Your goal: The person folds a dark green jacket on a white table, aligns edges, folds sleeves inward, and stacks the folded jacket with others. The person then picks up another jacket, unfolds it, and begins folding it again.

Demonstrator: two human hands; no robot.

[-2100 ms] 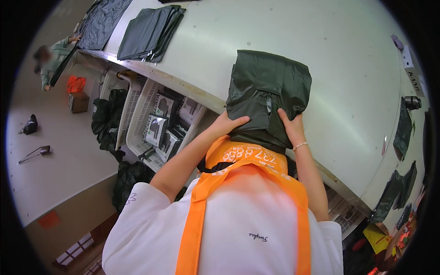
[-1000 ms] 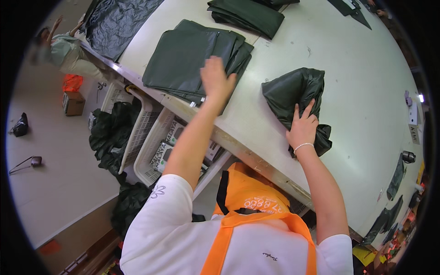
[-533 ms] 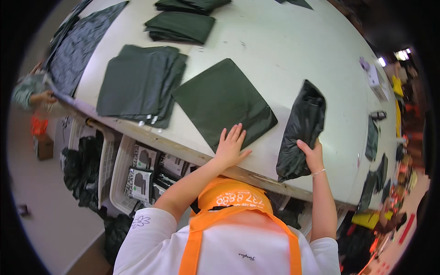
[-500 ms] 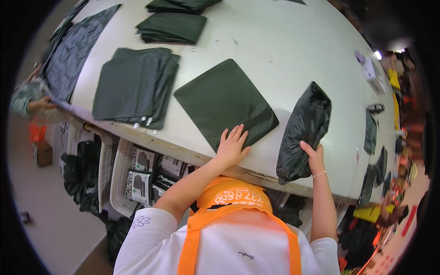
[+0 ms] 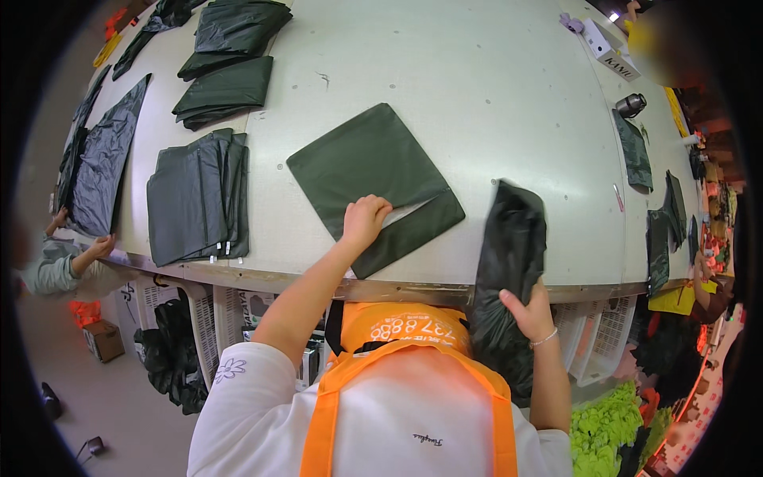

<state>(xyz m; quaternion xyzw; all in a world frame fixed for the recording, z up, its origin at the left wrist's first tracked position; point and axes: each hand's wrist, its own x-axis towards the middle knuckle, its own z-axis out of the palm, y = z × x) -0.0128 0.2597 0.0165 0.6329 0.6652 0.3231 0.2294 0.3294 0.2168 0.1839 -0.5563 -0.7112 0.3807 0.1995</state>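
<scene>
surface: big pale worktable (image 5: 477, 95), dark folded stacks along its far-left part
left hand (image 5: 364, 221): fingers curled, pinching the near edge of the flat dark square cloth (image 5: 373, 183); flap partly lifted
square cloth: lies flat, mid-table, turned diamond-wise, long axis running far-left to near-right
right hand (image 5: 528, 312): fingers spread, gripping the crumpled dark bag (image 5: 509, 262)
bag: draped over table edge, long axis away from person, right of the cloth, apart
nearer hand: left to cloth, right to bag
neighbour stack (image 5: 195, 199): left of the cloth, not touching
</scene>
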